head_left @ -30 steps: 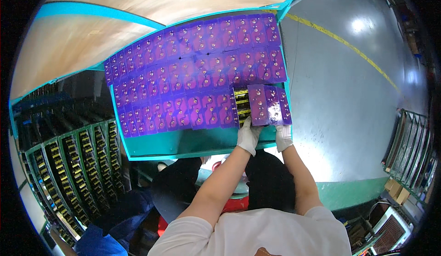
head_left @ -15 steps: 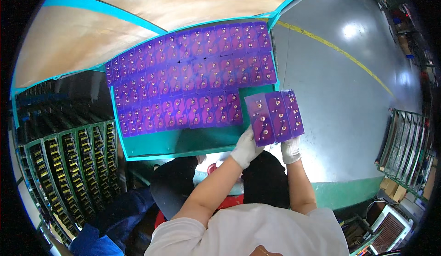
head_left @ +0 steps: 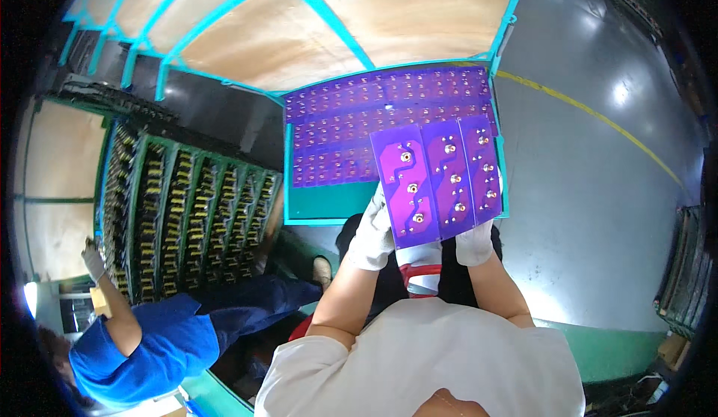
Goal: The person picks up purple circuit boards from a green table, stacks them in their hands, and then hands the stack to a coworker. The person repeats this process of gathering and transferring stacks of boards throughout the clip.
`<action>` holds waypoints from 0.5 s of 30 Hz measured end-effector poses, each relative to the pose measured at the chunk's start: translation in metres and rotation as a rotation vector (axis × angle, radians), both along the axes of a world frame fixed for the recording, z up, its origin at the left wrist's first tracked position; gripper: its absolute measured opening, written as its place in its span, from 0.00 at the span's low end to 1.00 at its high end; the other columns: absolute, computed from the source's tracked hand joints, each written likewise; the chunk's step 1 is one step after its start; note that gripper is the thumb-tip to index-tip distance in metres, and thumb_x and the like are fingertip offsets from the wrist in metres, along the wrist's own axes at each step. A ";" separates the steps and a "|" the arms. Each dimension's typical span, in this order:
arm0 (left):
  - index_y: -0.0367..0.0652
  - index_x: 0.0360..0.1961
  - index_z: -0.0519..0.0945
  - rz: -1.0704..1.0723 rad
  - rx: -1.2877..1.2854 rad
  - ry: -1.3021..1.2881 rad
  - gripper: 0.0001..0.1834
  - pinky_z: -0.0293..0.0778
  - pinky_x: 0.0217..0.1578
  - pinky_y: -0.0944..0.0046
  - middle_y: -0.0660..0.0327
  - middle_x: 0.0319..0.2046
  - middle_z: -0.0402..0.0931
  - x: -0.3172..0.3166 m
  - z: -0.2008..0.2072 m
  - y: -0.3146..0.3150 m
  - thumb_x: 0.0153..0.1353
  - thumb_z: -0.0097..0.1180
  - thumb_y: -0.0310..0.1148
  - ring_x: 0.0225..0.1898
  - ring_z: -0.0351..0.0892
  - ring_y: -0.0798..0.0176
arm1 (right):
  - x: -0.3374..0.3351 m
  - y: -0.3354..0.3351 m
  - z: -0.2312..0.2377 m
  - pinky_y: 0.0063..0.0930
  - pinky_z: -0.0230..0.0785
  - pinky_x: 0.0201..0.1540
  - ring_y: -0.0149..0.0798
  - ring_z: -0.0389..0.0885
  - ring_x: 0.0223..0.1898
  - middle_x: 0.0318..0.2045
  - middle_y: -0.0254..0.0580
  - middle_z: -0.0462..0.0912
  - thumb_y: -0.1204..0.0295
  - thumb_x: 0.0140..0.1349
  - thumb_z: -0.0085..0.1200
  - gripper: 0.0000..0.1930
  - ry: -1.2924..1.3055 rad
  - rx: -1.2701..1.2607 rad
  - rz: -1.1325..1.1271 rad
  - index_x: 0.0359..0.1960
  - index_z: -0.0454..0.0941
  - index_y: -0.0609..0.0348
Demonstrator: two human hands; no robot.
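Note:
A purple circuit board panel (head_left: pixel 440 174), divided into three strips with small round metal parts on its face, is held up between my gloved hands. My left hand (head_left: pixel 373 237) grips its lower left edge, with some fingers hidden behind it. At the lower right edge my right hand (head_left: pixel 476 243) closes round the panel, its fingers partly out of sight underneath. Behind the panel lies a turquoise-framed board tray (head_left: pixel 329 204), on which similar purple boards (head_left: pixel 336 129) lie in close rows. The raised panel covers the tray's right part.
A co-worker in a blue top (head_left: pixel 142 346) is at the left, one gloved hand (head_left: pixel 93 260) by a green rack (head_left: pixel 168 222) filled with black and yellow parts. Wooden panels in a turquoise frame (head_left: pixel 426 13) rise beyond the tray. Another rack (head_left: pixel 684 267) stands far right.
The panel has come up and looks larger, tilted more toward me, still in both hands. My view has swung left, bringing the co-worker and more of the rack into sight.

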State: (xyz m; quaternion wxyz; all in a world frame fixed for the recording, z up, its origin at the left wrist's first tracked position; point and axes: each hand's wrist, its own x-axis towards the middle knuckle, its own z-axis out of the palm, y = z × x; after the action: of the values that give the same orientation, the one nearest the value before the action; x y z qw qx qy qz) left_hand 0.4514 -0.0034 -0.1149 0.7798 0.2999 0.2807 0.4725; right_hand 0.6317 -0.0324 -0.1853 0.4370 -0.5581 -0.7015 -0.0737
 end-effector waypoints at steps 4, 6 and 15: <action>0.42 0.61 0.64 0.101 0.119 -0.007 0.29 0.71 0.49 0.64 0.61 0.51 0.72 -0.027 0.008 -0.046 0.59 0.56 0.36 0.49 0.73 0.67 | -0.029 -0.031 0.025 0.38 0.56 0.63 0.40 0.61 0.62 0.61 0.46 0.62 0.70 0.66 0.44 0.28 0.624 -0.005 0.309 0.65 0.52 0.60; 0.41 0.62 0.63 0.060 0.185 -0.079 0.28 0.71 0.49 0.63 0.60 0.52 0.71 -0.035 0.018 -0.062 0.61 0.54 0.34 0.50 0.73 0.66 | -0.035 -0.048 0.012 0.35 0.57 0.62 0.38 0.62 0.62 0.61 0.43 0.62 0.68 0.66 0.44 0.29 0.804 0.012 0.397 0.66 0.50 0.59; 0.40 0.65 0.58 0.070 0.304 -0.169 0.30 0.68 0.55 0.60 0.57 0.58 0.68 -0.054 0.064 -0.130 0.63 0.51 0.29 0.56 0.71 0.63 | -0.062 -0.101 0.055 0.34 0.62 0.58 0.34 0.67 0.58 0.58 0.41 0.67 0.67 0.65 0.47 0.27 1.091 -0.012 0.648 0.64 0.55 0.60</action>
State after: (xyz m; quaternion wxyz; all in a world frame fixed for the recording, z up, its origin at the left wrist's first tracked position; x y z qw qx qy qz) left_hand 0.3972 -0.1335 -0.0507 0.7293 0.3635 0.1500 0.5599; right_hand 0.5695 -0.1337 -0.1302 0.7286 -0.2771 -0.5117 0.3612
